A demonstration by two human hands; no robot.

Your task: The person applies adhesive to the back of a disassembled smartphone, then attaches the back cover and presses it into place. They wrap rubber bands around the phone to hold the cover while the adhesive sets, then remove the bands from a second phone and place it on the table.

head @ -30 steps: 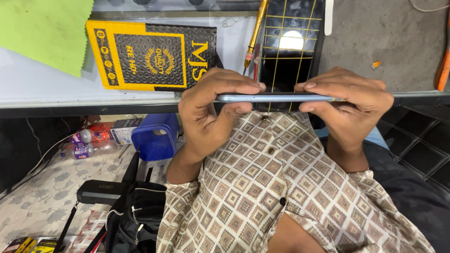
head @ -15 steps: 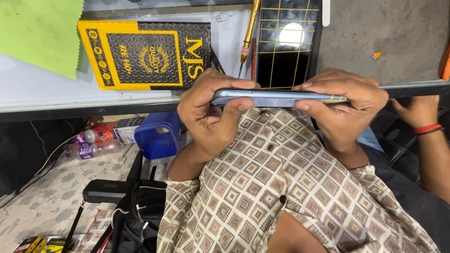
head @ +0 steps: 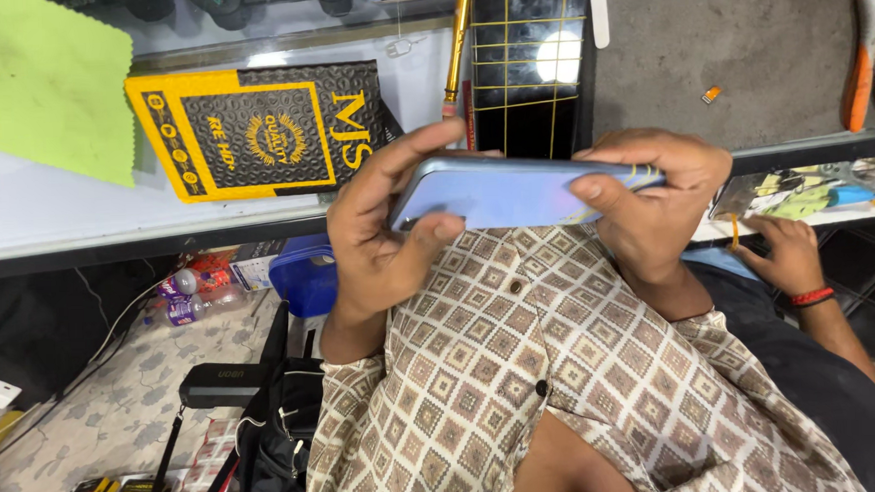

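Note:
A light blue smartphone is held flat between both my hands, just in front of the counter edge. My left hand grips its left end, with the thumb pressed under the back and the fingers curled over the top edge. My right hand clamps the right end, fingers over the top and thumb on the back. The phone's back tilts toward me. My patterned brown shirt fills the lower view.
A yellow-and-black packet, a green cloth, a brass-handled screwdriver and a black gridded mat lie on the counter. Another person's hand with a red wristband reaches in at right. A black bag sits on the floor.
The phone has tilted from edge-on to showing its back, and my hands have shifted with it. Another person's hand has come further into view at the right.

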